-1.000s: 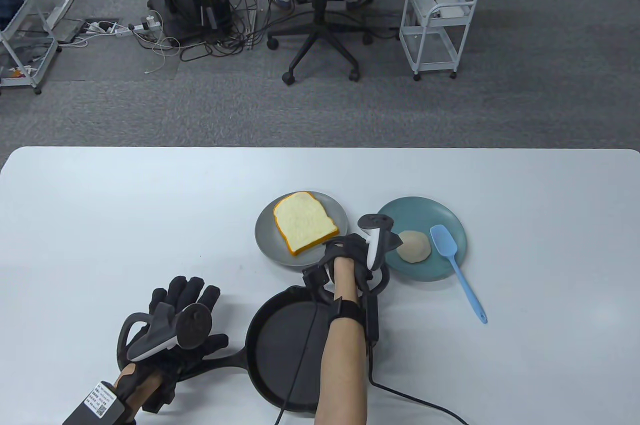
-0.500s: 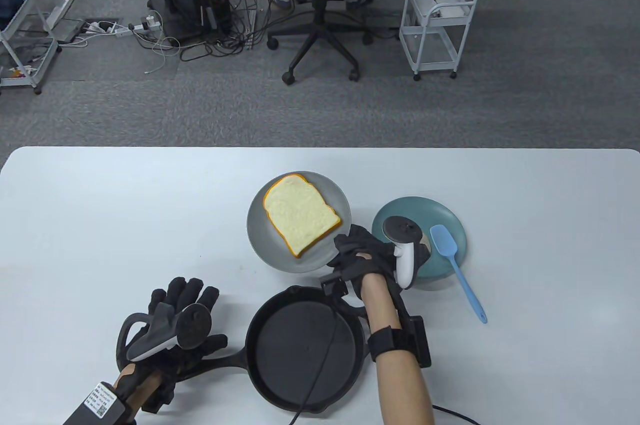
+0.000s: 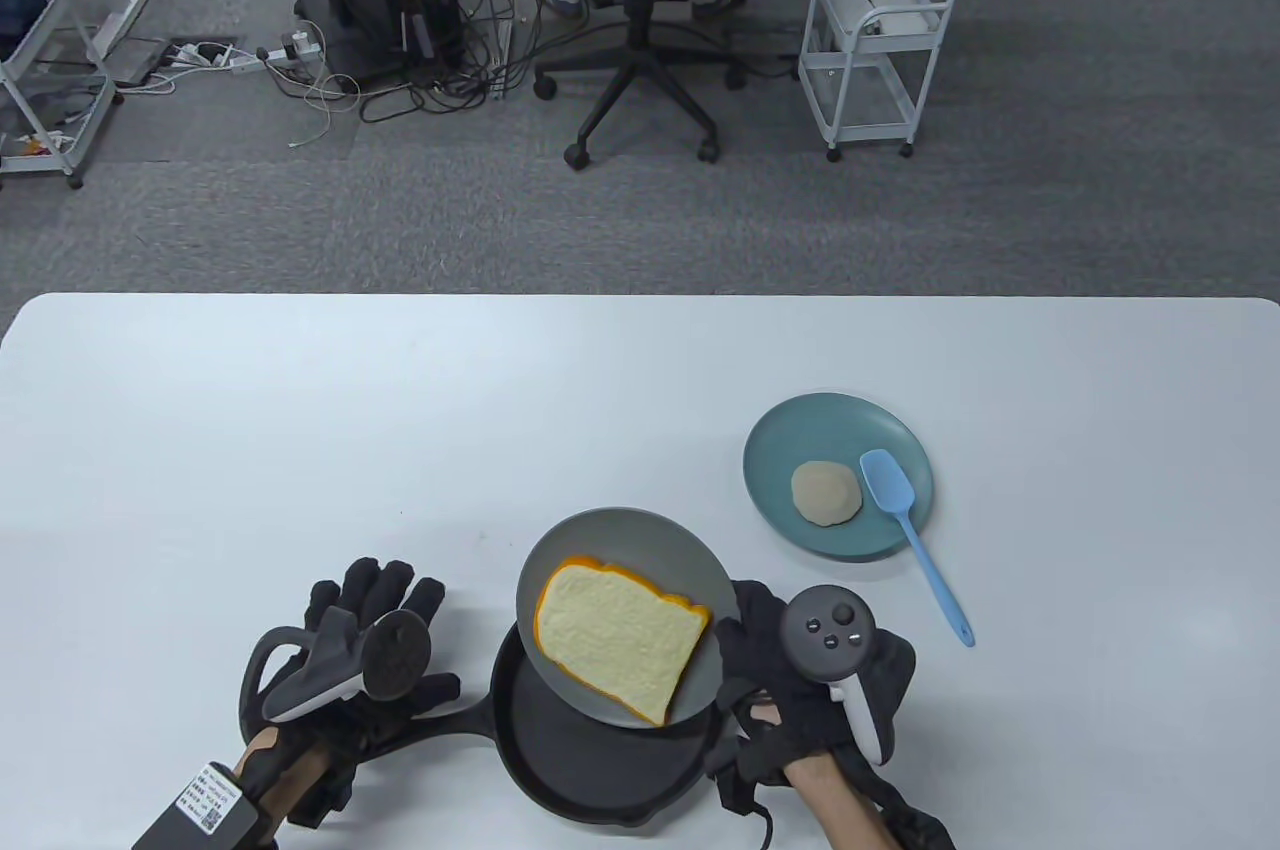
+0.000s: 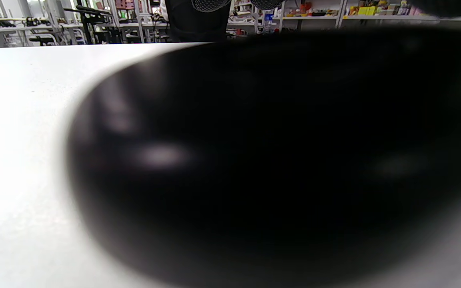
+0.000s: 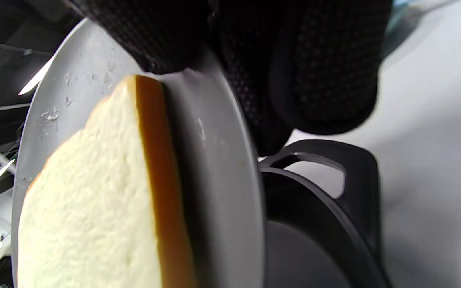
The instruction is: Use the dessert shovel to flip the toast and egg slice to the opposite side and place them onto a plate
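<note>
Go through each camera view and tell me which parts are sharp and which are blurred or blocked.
Table view: evenly lit and sharp, toast on the grey plate crisp. Left wrist view: a dark, out-of-focus mass, probably the pan, fills most of the frame; only the far shelves look sharp. Right wrist view: toast and plate rim close and slightly soft, glove fingers blocking the top.

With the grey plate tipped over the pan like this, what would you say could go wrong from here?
1. The toast may slide off the tilted grey plate unevenly and catch the pan rim, since the right hand grips only the plate's edge.
2. The left hand on the pan handle looks fairly flat, so the pan might shift.
</note>
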A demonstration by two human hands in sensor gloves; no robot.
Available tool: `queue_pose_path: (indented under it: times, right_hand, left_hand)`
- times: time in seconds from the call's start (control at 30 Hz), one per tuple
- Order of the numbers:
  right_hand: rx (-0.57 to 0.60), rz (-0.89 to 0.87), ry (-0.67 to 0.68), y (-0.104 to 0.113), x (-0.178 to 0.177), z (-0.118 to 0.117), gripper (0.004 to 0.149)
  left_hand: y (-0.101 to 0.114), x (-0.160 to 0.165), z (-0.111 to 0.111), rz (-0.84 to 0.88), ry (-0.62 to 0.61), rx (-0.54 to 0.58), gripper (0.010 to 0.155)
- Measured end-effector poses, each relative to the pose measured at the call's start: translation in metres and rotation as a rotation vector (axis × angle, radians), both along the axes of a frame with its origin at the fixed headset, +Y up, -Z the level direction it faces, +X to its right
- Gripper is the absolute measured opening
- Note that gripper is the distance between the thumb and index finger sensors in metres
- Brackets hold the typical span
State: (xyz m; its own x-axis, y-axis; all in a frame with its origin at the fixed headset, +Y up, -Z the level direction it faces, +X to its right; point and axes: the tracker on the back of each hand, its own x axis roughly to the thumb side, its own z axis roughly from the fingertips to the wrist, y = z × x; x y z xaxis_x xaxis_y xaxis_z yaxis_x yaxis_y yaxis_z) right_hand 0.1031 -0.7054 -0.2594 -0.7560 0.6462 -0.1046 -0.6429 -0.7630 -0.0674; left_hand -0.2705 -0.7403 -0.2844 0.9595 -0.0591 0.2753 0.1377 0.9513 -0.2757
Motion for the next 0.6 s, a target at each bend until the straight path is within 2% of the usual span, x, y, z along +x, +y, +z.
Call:
queue_pose_path:
  times: [0.33, 0.6]
  right_hand:
    - [0.144, 0.107, 0.092, 0.011, -0.015, 0.024, 0.044]
    - [0.322, 0.185, 0.047, 0.037, -0.019, 0.036, 0.043]
  left_hand:
    - [0.001, -0.001, 0.0, -0.005, 0.007, -0.001, 0.098]
    - [0.0, -0.001, 0.0, -0.008, 0.006, 0.003, 0.098]
